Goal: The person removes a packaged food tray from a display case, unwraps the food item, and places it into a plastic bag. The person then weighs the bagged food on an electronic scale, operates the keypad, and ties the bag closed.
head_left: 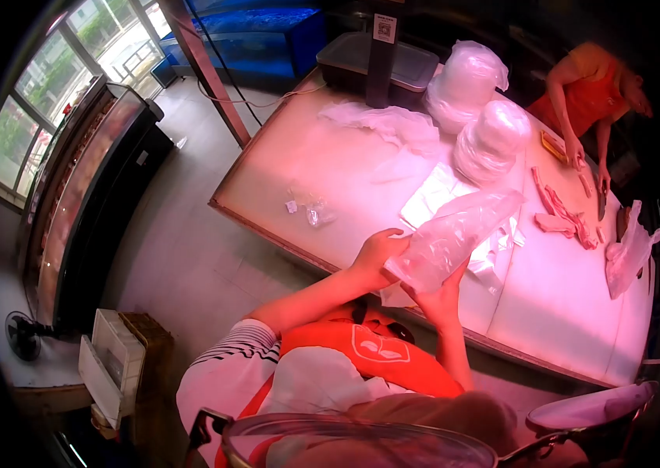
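Note:
A translucent plastic bag [455,234] is held up above the near edge of the white table. My left hand [381,256] grips its near left side, fingers closed on the plastic. My right hand [441,299] holds the lower right side, with the fingers partly behind the film. Under and behind the bag lies a pile of flat white bags [433,193] on the table. Whether anything is inside the held bag, I cannot tell.
Two plastic-wrapped bundles [494,140] stand on the white table [330,187], near a lidded tub [416,70]. At right, a co-worker in orange [591,86] handles meat strips [560,210] beside a knife [601,204]. A display case [104,203] stands left.

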`<state>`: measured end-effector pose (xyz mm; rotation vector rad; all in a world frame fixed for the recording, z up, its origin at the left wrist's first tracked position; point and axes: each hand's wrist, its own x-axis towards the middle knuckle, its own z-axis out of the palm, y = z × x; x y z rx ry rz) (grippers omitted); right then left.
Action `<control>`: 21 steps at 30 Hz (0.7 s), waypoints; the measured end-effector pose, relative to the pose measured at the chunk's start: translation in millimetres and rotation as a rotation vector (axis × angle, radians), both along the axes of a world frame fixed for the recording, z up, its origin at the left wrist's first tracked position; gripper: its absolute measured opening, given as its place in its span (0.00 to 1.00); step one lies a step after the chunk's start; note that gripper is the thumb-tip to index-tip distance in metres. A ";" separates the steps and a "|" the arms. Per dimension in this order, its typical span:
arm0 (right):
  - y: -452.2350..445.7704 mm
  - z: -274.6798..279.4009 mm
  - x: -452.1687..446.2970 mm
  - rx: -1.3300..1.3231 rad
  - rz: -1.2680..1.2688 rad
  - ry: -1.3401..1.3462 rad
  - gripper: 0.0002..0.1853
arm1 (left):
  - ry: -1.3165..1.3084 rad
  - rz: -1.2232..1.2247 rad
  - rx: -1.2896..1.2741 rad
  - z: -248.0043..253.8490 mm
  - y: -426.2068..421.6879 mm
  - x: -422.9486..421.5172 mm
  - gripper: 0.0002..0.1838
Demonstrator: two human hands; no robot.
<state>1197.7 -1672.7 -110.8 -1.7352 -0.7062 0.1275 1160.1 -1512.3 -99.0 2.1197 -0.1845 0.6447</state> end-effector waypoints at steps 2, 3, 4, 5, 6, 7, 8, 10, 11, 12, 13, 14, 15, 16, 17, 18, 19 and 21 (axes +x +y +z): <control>10.3 -8.5 -7.7 0.224 -0.061 0.150 0.50 | 0.072 -0.139 0.020 -16.4 0.5 -12.8 0.16; 11.7 -16.4 -7.8 0.179 -0.086 0.094 0.44 | 0.126 -0.150 0.013 -22.4 3.5 -17.4 0.15; 12.7 -26.0 -6.3 0.134 -0.116 0.038 0.37 | 0.181 -0.167 0.006 -26.1 7.2 -22.3 0.13; 12.6 -34.9 -4.3 0.089 -0.147 -0.018 0.32 | 0.235 -0.186 -0.001 -27.3 10.5 -26.8 0.12; 10.4 -42.2 -1.1 0.023 -0.182 -0.063 0.28 | 0.295 -0.145 -0.195 -25.5 13.3 -31.4 0.10; 5.5 -49.0 3.4 -0.046 -0.218 -0.106 0.24 | 0.357 -0.103 -0.390 -18.3 15.7 -35.8 0.07; 0.3 -56.9 8.3 -0.117 -0.253 -0.148 0.22 | 0.419 -0.056 -0.586 -15.0 19.5 -40.1 0.06; -2.9 -69.4 17.7 -0.255 -0.329 -0.159 0.16 | 0.473 -0.057 -0.971 -18.6 34.1 -46.2 0.06; -1.2 -70.7 19.8 -0.300 -0.333 -0.027 0.13 | 0.502 -0.058 -1.164 -20.0 41.1 -48.5 0.06; -0.3 -72.4 22.2 -0.346 -0.343 0.109 0.11 | 0.467 -0.016 -1.140 -20.7 44.7 -49.1 0.05; 4.7 -76.9 24.7 -0.270 -0.338 0.203 0.10 | 0.439 0.018 -1.119 -21.4 45.4 -49.2 0.05; 9.0 -84.5 26.4 -0.195 -0.343 0.301 0.08 | 0.420 0.046 -1.099 -23.7 45.7 -51.0 0.05; 9.7 -95.5 32.5 -0.030 -0.174 0.435 0.08 | 0.469 0.017 -1.125 -38.5 56.5 -55.3 0.07; 8.6 -104.5 38.8 0.148 -0.006 0.555 0.09 | 0.514 -0.013 -1.147 -56.7 73.3 -60.0 0.09; 3.9 -104.1 41.0 0.282 0.127 0.776 0.10 | 0.468 -0.083 -1.380 -67.1 87.9 -63.5 0.11; -2.5 -96.8 42.8 0.429 0.263 0.986 0.12 | 0.418 -0.143 -1.616 -73.6 98.5 -66.1 0.14; -10.0 -87.0 39.5 0.588 0.408 1.181 0.14 | 0.481 -0.145 -1.685 -70.0 102.7 -68.0 0.15; -6.7 -52.2 20.2 0.812 0.495 1.340 0.15 | 0.592 -0.136 -1.818 -51.6 103.6 -65.8 0.17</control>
